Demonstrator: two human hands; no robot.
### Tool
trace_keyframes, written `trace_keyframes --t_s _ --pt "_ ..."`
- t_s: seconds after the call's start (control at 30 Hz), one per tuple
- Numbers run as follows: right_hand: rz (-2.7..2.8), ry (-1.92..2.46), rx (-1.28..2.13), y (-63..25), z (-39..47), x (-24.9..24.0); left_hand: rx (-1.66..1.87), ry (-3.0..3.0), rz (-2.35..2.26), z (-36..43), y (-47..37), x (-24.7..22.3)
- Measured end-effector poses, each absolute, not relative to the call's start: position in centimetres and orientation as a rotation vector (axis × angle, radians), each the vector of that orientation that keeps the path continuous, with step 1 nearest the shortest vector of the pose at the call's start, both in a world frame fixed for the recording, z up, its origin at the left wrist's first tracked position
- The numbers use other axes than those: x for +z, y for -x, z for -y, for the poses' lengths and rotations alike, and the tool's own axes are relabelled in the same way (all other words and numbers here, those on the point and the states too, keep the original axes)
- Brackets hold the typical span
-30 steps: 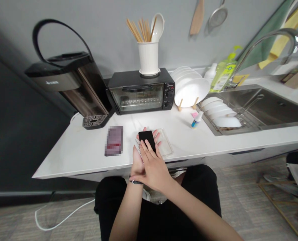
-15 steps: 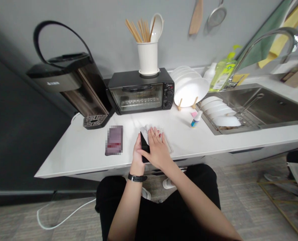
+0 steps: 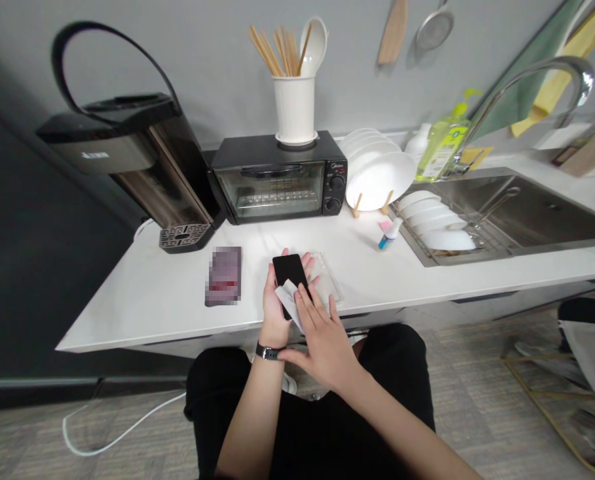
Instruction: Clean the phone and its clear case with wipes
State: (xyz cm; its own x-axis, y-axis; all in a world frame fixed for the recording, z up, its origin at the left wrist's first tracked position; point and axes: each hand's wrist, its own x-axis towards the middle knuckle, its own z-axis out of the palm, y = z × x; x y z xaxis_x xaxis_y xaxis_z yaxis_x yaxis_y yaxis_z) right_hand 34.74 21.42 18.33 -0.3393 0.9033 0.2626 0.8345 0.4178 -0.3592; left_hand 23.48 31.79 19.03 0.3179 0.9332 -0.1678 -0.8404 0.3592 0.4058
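A black phone (image 3: 286, 268) lies screen up in my left hand (image 3: 273, 303), whose fingers wrap round it from below. My right hand (image 3: 327, 337) presses a white tissue (image 3: 290, 300) onto the lower part of the screen, fingers stretched over it and thumb near the black wristband (image 3: 268, 353). On the counter just right of the phone sits a clear case (image 3: 330, 283), partly behind my fingers. A pixelated purple flat object (image 3: 224, 275) rests to the left. A small spray bottle (image 3: 390, 235) stands to the right.
Behind my hands is a toaster oven (image 3: 277, 190) bearing a white utensil holder (image 3: 295, 110). A tall dispenser (image 3: 147, 173) stands at the left. White plates (image 3: 382, 180), a green soap bottle (image 3: 442, 147) and a sink (image 3: 527, 207) with bowls (image 3: 437, 220) are at the right.
My right hand has moved down toward my body with the tissue, uncovering the upper phone screen. The phone now faces up more. The view has shifted slightly.
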Motion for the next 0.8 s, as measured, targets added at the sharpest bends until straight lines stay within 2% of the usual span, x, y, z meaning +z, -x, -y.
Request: trace_keyframes --t_s 0.3,0.5,0.67,0.8 --pt "2.165 1.547 0.26 -33.3 -30.2 20.4 1.25 -0.23 -0.504 -32.4 -24.2 18.0" --pt "2.279 1.312 0.222 -31.8 -26.2 20.3 1.48 -0.315 -0.495 -28.9 -24.9 16.7" --pt "2.353 1.319 0.214 -33.6 -21.6 19.3 1.245 -0.276 -0.386 -30.8 -23.6 17.9" --pt "2.313 1.44 0.19 -34.9 -22.8 19.1 1.22 -0.258 -0.347 -32.2 -23.4 18.1"
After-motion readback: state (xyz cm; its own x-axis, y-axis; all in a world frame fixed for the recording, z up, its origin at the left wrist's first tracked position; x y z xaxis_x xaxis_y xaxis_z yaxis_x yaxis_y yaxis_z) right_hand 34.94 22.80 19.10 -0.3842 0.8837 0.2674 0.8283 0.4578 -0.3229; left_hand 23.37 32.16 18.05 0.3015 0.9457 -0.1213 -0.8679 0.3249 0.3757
